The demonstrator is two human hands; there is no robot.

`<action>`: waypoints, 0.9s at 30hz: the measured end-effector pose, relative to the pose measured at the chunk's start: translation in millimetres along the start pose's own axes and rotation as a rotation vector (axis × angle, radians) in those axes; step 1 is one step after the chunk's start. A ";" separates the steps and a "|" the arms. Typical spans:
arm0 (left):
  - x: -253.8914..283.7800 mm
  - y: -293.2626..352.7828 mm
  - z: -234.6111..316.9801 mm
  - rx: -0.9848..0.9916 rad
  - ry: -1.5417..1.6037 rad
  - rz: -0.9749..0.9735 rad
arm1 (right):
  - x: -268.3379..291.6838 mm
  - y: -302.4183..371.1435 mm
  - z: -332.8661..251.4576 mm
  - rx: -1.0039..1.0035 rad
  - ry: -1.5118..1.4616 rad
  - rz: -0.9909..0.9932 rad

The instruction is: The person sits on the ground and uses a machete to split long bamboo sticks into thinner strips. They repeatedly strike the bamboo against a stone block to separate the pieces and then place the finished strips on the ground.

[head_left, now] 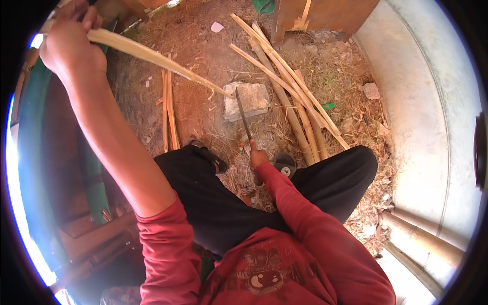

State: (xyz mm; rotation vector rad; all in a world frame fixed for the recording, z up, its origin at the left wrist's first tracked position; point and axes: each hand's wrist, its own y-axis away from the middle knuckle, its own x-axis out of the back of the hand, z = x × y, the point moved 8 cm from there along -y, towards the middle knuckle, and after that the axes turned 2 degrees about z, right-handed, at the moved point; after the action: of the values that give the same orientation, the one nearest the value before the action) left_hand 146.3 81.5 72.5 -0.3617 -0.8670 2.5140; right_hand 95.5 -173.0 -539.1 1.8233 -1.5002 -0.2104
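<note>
My left hand [73, 43] is raised at the upper left, its fingers closed round a long, pale split bamboo strip [147, 57]. The strip slants down to the right, and its far tip rests at a whitish stone block [254, 100] on the ground. Low in front of me, my right hand [258, 157] grips the handle of a long, narrow machete [244, 118]. Its dark blade points away from me across the stone's left part, close beside the strip's tip. Whether blade and strip touch, I cannot tell.
Several bamboo poles and split strips [292, 86] lie right of the stone. More thin strips [169, 109] lie to its left. A pale curved wall [412, 101] bounds the right side, and a brown wooden panel [330, 20] stands at the back. Dry straw covers the earth.
</note>
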 end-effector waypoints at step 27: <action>-6.2 24.2 26.1 -0.160 -0.090 0.167 | 12.0 20.7 -25.6 0.173 0.114 0.045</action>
State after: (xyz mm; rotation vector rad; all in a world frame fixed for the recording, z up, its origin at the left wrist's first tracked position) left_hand 133.7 48.1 77.8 -0.3901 -1.1204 2.6370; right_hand 97.4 -173.1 -504.2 1.9000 -1.5165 0.0462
